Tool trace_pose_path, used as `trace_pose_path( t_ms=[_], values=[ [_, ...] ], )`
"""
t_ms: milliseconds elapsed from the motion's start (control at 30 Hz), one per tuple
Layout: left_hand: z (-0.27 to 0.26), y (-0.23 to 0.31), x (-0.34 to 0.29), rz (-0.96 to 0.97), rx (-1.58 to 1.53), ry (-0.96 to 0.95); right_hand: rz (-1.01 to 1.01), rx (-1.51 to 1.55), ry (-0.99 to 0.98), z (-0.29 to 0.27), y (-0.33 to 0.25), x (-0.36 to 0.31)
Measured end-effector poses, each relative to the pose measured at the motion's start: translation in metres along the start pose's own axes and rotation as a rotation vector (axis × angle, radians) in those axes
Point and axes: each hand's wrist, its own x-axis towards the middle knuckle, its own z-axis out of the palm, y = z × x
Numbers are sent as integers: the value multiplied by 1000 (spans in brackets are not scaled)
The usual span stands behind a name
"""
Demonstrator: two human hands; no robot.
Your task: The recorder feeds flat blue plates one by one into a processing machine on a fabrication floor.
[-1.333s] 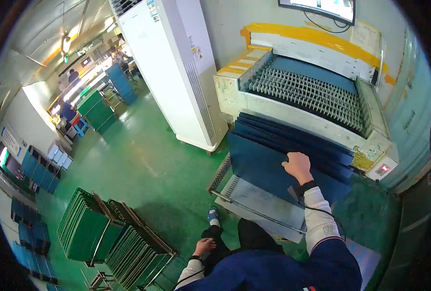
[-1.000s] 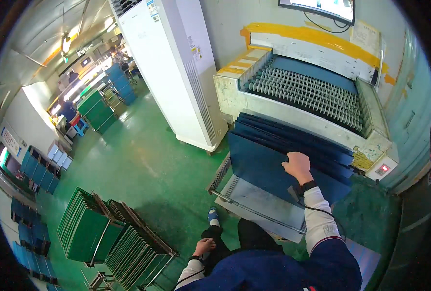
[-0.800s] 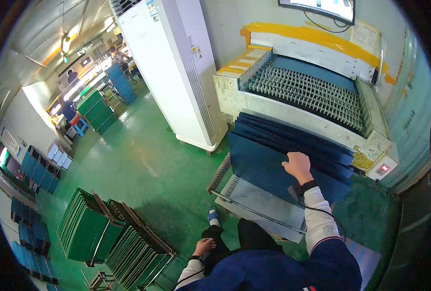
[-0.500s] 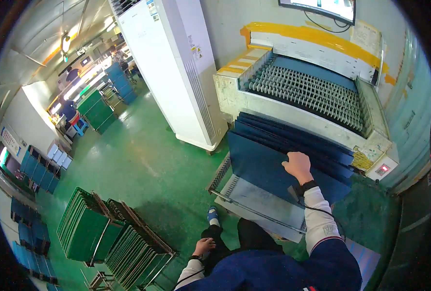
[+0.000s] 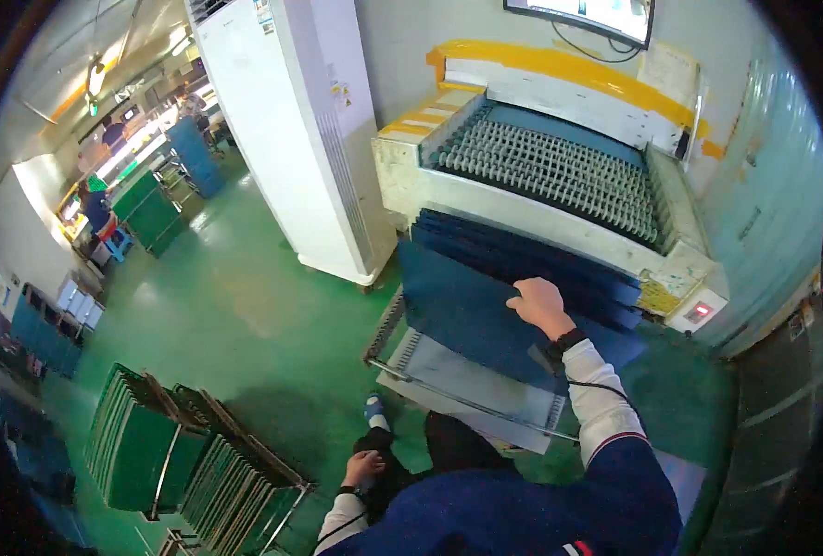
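My right hand (image 5: 539, 308) is closed over the upper edge of a dark blue panel (image 5: 458, 301), the nearest in a row of upright panels. Its fingertips are hidden behind the panel. Several more dark blue panels (image 5: 523, 248) lean close together just behind it. They stand in a low rack (image 5: 430, 378) with a metal rail and a pale grey base, in front of my legs. My left hand (image 5: 365, 466) rests by my left thigh, fingers loosely extended, with nothing visible in it.
Behind the panels stands a roller conveyor machine (image 5: 560, 171) with yellow tape, a screen (image 5: 583, 17) above it. A tall white cabinet unit (image 5: 286, 139) is left of it. Racks of green panels (image 5: 133, 445) stand at lower left. Other people work at far-left benches.
The whole view has shifted slightly, so the scene sits further left. My right hand keeps its hold on the panel, and my left hand stays by my thigh.
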Motion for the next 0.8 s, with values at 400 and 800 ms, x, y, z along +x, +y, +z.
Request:
trace_pose_path(
  t_ms=[400,800],
  values=[
    [3,1,2,-30,-131,-68,95,242,193,-198,49,12],
    [2,-3,1,18,76,32,472,1025,429,-156,151,36]
  ],
)
